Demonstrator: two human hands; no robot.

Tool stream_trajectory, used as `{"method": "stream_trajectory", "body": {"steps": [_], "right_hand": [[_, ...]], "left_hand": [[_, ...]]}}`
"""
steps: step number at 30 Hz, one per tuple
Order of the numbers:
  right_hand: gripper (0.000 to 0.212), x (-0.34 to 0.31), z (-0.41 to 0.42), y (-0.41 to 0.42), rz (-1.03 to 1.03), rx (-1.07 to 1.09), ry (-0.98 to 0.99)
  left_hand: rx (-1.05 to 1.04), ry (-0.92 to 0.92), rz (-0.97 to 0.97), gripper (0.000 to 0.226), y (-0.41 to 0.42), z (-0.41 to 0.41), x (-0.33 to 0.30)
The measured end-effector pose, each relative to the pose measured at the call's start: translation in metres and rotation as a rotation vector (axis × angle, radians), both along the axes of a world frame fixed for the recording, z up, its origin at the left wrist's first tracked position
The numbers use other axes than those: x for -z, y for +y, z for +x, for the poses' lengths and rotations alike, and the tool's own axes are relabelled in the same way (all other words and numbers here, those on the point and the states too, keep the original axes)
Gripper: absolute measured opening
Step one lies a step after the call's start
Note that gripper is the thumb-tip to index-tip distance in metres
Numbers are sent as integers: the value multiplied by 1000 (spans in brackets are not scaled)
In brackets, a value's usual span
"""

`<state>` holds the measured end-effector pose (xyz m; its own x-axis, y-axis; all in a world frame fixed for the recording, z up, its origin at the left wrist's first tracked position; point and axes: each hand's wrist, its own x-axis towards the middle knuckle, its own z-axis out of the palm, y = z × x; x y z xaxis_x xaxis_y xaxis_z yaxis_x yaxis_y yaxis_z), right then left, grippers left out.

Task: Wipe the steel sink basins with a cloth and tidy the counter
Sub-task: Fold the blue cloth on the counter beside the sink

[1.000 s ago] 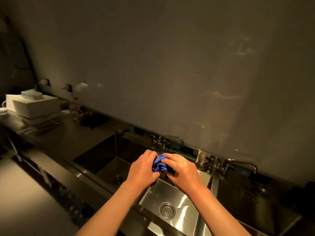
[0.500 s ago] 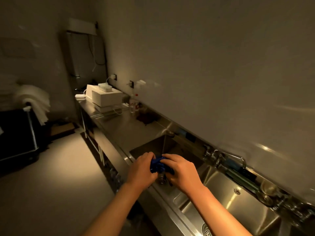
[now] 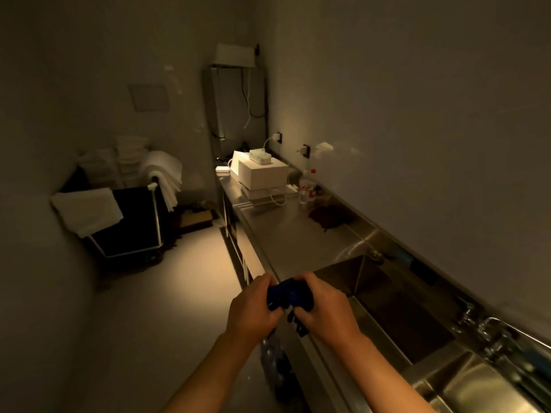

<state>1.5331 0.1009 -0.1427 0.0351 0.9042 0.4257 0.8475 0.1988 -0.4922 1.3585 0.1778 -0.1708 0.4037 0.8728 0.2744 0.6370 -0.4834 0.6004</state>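
Cloth wrung between both hands, at counter's front edge.
Left hand (image 3: 253, 311) and right hand (image 3: 323, 308) each clench the blue cloth (image 3: 287, 296); steel sink (image 3: 396, 311) just right.

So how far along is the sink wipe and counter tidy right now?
Done: nothing I can confirm; it's too dim to judge the basin. In hand: both the left hand and right hand grip the bunched blue cloth above the counter's front edge. Left: boxes, bottles and a dark rag sit on the counter.
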Motion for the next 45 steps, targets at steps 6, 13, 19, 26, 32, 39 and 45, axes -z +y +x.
{"method": "stream_trajectory", "body": {"steps": [6, 13, 19, 26, 32, 39, 45], "right_hand": [[32, -5, 34, 59, 10, -62, 84], [51, 20, 48, 108, -43, -103, 142], [46, 35, 44, 149, -56, -124, 156], [44, 35, 14, 221, -85, -112, 139], [47, 33, -42, 301, -85, -80, 106], [41, 19, -111, 400, -107, -58, 136], [36, 19, -141, 454, -146, 0, 180]], "left_hand": [[-51, 35, 57, 43, 47, 28, -13], [-134, 154, 34, 41, 80, 34, -6], [-118, 172, 17, 38, 119, 30, 6], [-123, 114, -21, 41, 190, -2, 16], [-84, 2, -28, 39, 285, -53, 20], [0, -64, -15, 42, 390, -127, 22], [75, -79, -18, 38, 459, -166, 17]]}}
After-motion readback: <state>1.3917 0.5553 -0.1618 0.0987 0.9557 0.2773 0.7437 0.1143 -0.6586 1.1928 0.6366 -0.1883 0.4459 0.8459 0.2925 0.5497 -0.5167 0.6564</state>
